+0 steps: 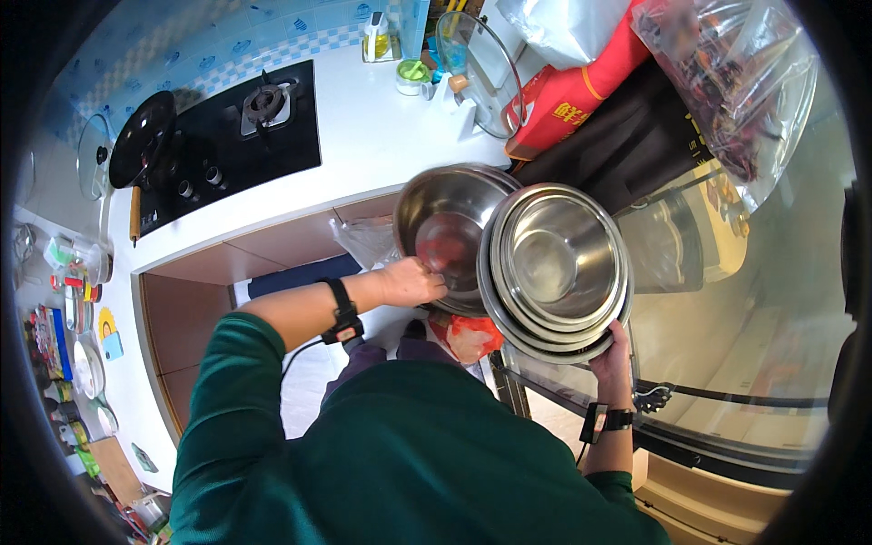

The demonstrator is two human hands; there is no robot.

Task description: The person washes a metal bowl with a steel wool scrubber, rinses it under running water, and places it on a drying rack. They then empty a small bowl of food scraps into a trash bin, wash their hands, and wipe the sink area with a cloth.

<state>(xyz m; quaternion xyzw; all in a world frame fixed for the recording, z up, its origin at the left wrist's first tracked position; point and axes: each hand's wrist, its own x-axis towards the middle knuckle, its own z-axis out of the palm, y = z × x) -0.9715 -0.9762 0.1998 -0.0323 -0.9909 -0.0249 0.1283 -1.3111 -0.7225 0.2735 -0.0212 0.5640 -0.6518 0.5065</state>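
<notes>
My right hand grips the near rim of a stack of nested stainless-steel bowls, several sizes one inside another, tilted with their openings facing me. To the left, partly behind that stack, is a larger stainless-steel basin, with at least one more rim showing behind it. My left hand is at its near left edge, the fingers curled over the rim and hiding it there. Reddish reflections show on the basin's bottom. Both wrists wear black straps with small devices and cables.
A white counter carries a black gas hob and a dark wok. A glass lid stands at the back right. Red bag and clear plastic bag lie beyond the bowls. A red plastic bag sits below the basin.
</notes>
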